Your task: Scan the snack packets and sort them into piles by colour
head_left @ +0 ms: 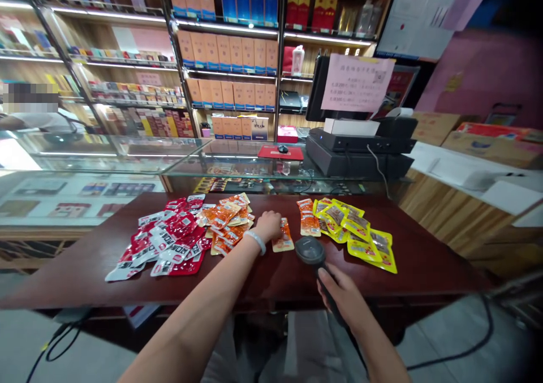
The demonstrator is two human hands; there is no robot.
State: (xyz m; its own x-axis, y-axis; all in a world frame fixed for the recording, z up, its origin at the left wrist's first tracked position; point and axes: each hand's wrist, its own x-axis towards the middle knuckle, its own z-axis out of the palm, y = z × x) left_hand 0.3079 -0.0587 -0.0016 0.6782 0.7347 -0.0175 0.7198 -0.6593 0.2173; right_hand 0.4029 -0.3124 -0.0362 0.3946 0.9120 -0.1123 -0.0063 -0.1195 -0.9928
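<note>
My left hand (pixel 268 224), with a pale bracelet on the wrist, is closed on an orange snack packet (pixel 284 239) lying on the dark red counter (pixel 263 275). My right hand (pixel 345 298) grips the handle of a black barcode scanner (pixel 310 253), whose head points at that packet. A heap of orange packets (pixel 224 222) lies just left of my left hand, with red and white packets (pixel 167 241) further left. To the right lie two more orange packets (pixel 309 220) and several yellow packets (pixel 360 233).
A glass display case (pixel 237 165) stands behind the counter, with a black cash register and monitor (pixel 360 140) on its right. Shelves of boxed goods (pixel 229 60) fill the back wall. Cardboard boxes (pixel 492 140) sit at the right. A cable (pixel 475 343) trails on the floor.
</note>
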